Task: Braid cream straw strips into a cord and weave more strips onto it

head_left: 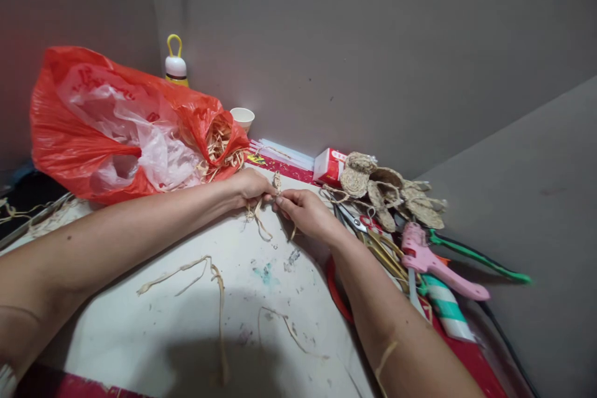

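My left hand [254, 186] and my right hand [301, 208] meet above the white tabletop, their fingertips pinched close together. Between them is a braided piece of straw [277, 181], its short plaited end sticking up past the fingers. Loose straw strands [263, 227] hang down below the hands. The exact grip of each finger on the braid is partly hidden by the hands themselves. Nearer to me, a long dry straw strand [220, 298] lies bent on the white surface, with a thinner strand [291, 329] to its right.
A red plastic bag [84, 161] of straw fills the left back, beside a white cup [242, 117] and a yellow-capped bottle [176, 67]. Along the right lie woven straw pieces [357, 180], gold-handled scissors [385, 255], a pink glue gun [415, 249] and green-handled pliers [480, 255].
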Demonstrator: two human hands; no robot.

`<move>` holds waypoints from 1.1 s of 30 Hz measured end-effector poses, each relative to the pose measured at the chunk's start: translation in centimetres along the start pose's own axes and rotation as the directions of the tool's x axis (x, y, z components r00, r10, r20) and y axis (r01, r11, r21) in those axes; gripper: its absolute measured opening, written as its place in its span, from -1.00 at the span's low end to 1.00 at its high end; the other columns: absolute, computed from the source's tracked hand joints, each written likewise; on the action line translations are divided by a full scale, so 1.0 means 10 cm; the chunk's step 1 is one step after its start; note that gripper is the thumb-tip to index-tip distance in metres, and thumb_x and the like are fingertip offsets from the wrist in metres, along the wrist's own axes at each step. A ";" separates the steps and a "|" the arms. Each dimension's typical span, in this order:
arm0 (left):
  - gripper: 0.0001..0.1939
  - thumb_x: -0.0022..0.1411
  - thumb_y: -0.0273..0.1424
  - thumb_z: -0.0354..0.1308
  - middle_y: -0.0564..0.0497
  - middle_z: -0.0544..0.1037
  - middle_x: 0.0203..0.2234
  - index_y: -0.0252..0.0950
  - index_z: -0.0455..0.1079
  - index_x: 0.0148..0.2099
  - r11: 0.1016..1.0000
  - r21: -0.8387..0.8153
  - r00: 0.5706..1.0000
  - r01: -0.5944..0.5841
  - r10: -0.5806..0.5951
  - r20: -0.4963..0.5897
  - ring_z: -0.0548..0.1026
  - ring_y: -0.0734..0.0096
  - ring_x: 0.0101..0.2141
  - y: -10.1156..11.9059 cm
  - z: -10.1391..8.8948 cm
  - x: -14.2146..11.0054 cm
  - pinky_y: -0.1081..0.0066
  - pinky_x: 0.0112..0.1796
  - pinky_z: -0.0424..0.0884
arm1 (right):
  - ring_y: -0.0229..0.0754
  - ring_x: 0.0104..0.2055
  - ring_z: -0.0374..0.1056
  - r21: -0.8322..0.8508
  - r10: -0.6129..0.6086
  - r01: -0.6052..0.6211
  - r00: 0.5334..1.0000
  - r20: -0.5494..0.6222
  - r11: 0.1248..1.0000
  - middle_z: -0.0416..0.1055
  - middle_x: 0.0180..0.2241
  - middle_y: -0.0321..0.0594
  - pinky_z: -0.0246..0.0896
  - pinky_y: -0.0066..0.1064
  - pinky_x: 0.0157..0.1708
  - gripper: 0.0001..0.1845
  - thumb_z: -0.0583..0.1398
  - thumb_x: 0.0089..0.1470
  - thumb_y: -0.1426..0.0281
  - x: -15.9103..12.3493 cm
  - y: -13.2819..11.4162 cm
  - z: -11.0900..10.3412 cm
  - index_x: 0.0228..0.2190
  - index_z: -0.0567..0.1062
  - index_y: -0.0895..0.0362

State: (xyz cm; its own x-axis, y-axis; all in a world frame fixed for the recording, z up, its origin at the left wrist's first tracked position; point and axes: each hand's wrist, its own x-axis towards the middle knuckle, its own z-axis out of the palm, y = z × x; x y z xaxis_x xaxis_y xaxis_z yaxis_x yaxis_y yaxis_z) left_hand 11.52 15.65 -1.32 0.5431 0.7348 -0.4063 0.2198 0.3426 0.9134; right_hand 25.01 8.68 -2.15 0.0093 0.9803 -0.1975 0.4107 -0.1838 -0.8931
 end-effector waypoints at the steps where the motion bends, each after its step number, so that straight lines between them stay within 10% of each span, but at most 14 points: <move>1: -0.72 0.03 -0.62 0.11 0.14 0.24 -0.85 -0.37 0.19 -0.67 1.000 0.006 1.000 -0.005 0.005 -0.004 0.05 0.72 -0.81 0.00 0.00 0.00 0.55 -0.72 -0.15 | -0.41 -0.68 -0.05 -0.016 -0.006 0.006 1.000 0.016 1.000 0.10 -0.74 -0.46 -0.23 -0.51 -0.68 -0.82 0.18 -0.04 0.38 0.00 0.00 -0.02 -0.61 0.41 0.19; 13: -0.68 0.02 -0.61 0.08 0.16 0.15 -0.86 -0.35 0.13 -0.70 1.000 0.009 0.999 0.005 -0.006 0.052 -0.01 0.72 -0.81 -0.01 -0.02 0.03 0.53 -0.72 -0.18 | -0.39 -0.64 0.24 0.100 0.043 -0.059 0.987 0.156 0.993 0.40 -0.57 -0.27 0.12 -0.56 -0.66 -0.72 0.22 -0.02 0.22 -0.05 -0.03 -0.13 -0.53 0.41 0.19; 33: -0.80 0.06 -0.63 0.03 0.10 0.31 -0.77 -0.38 0.28 -0.58 0.998 0.006 0.983 -0.060 0.059 0.174 0.07 0.71 -0.78 0.02 -0.08 0.00 0.56 -0.69 -0.14 | -0.48 -0.74 -0.24 0.426 0.174 -0.278 0.948 0.268 0.861 -0.04 -0.72 -0.52 -0.42 -0.62 -0.77 -0.78 0.14 0.03 0.28 0.02 -0.03 -0.06 -0.53 0.30 0.15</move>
State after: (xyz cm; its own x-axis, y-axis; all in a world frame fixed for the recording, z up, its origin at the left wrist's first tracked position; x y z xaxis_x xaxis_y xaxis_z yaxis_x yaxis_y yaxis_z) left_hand 10.93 16.24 -1.15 0.6875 0.6407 -0.3417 0.1916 0.2939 0.9364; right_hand 25.38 8.94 -1.64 -0.1643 0.8774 -0.4508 -0.0372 -0.4622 -0.8860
